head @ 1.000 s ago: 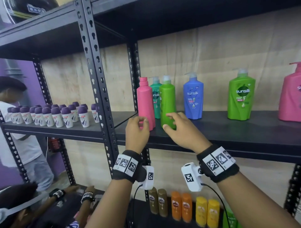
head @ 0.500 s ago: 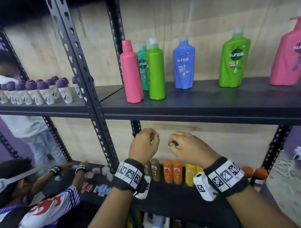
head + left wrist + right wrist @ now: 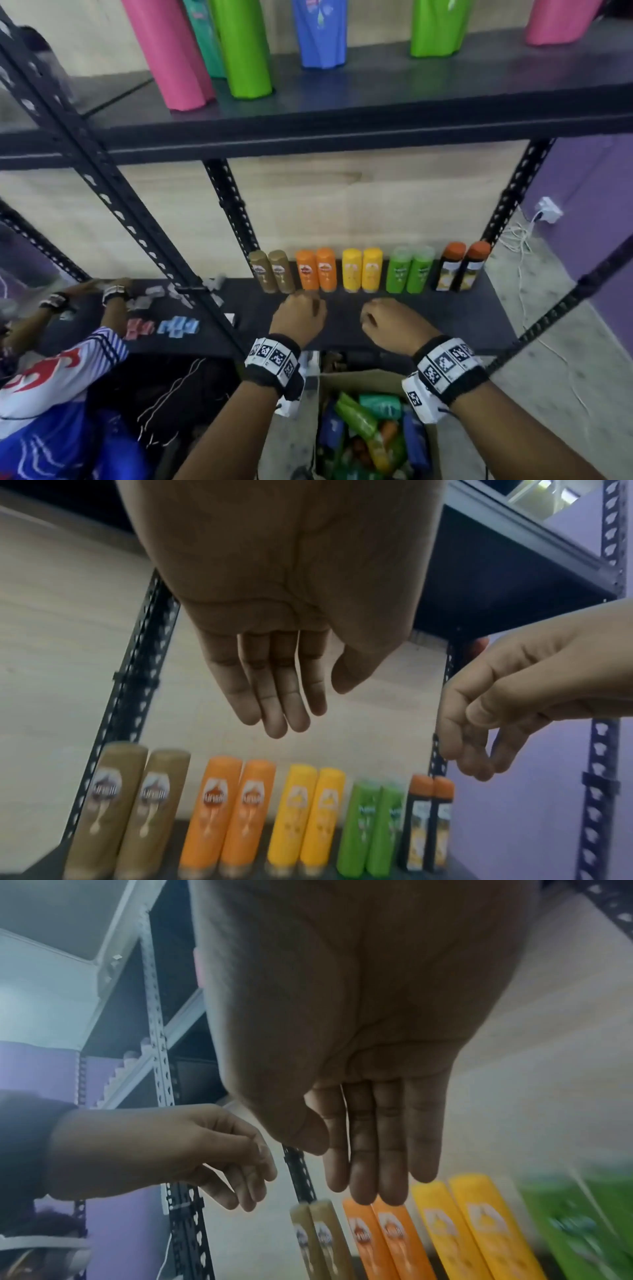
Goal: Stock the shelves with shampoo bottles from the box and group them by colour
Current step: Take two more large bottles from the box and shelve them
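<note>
Below the top shelf: both my hands hang empty in front of the lower shelf (image 3: 376, 308), above the box (image 3: 346, 378).

Left hand: my left hand (image 3: 297, 320) holds nothing; in the left wrist view the fingers (image 3: 274, 696) run straight and close together, thumb slightly apart.

Right hand: my right hand (image 3: 394, 322) holds nothing; fingers hang loose, lightly bent in the left wrist view, nearly straight in its own.

Box: on the floor below my wrists, flaps open, bottles (image 3: 363, 418) lying in a jumble. I make out green, teal, blue and some orange; the rest is too blurred to tell.

Top shelf (image 3: 342, 113): tall pink, teal, green and blue bottles standing; a green and a pink one stand well apart to the right. Colours not yet together, in my judgement.

Lower shelf: small tubes in pairs by colour, from left: brown (image 3: 272, 272), orange (image 3: 317, 270), yellow (image 3: 362, 270), green (image 3: 409, 270), black with orange caps (image 3: 460, 267).

Handling, judged: plastic bottles, stiff-walled, smooth and likely slippery; full ones should have some weight; not fragile, but a tall one could tip if set down carelessly.

Hold, judged: take a bottle round the middle of the body, fingers wrapped, not by the cap or pump. Those lying flat need lifting clear of their neighbours before turning upright.

Step, judged: reach into the box for the next bottle.

Bystander: a person (image 3: 51, 394) works at the next bay on the left.
</note>
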Tool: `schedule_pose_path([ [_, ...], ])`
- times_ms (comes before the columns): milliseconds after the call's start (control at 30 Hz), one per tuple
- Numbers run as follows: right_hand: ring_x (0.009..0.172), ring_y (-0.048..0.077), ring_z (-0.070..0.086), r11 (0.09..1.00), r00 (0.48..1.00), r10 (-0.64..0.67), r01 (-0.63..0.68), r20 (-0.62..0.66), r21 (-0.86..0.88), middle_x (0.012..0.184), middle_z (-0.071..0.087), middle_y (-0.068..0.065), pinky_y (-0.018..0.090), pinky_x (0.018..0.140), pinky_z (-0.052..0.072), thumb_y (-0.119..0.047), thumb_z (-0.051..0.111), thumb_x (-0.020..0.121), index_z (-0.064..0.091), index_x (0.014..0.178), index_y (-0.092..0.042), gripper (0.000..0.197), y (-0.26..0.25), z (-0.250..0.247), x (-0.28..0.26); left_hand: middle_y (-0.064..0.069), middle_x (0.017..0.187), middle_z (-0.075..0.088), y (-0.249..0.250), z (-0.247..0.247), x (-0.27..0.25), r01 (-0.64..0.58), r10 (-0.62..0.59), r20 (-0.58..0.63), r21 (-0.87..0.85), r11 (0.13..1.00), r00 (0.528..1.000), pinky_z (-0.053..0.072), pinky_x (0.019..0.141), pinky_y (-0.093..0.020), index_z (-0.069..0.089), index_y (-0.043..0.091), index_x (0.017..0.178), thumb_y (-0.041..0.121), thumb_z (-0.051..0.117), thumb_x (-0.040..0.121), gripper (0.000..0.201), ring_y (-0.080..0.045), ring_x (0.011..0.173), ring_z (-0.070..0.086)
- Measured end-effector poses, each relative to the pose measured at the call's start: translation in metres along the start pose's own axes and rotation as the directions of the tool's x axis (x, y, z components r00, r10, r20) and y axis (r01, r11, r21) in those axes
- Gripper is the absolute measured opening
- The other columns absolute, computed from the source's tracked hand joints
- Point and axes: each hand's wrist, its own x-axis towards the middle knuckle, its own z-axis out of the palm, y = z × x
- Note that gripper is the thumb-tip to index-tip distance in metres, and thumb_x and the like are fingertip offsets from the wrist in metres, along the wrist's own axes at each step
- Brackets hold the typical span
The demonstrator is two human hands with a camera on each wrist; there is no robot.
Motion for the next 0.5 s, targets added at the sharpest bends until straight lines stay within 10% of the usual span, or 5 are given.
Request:
schedule_pose_path([
  [267,0.076,0.027,0.06,0.971,0.941,0.195,-0.225,0.276,0.081,0.089,0.064,0.013,0.043,0.069,0.05,-0.028,0.043,0.105,0.066,0.094,-0.007,0.034,0.059,0.089,-0.042,-0.013,0.093,0.071,-0.014,0.098,-0.045,0.059,-0.056,0.351,0.0,0.998,0.935,0.049,0.068,-0.033,0.068,0.008,0.103,0.034,0.049,0.104,0.032,-0.029,0.083,0.065],
  [500,0.066,0.025,0.04,0.928,0.846,0.265,-0.353,0.462,0.115,0.074,0.043,0.01,0.036,0.066,0.035,-0.021,0.042,0.104,0.043,0.073,-0.011,0.032,0.076,0.153,-0.07,-0.006,0.069,0.059,-0.033,0.148,-0.081,0.156,-0.173,0.546,0.077,0.985,0.82,0.039,0.055,-0.028,0.055,0.015,0.078,0.039,0.043,0.105,0.038,-0.027,0.062,0.056],
])
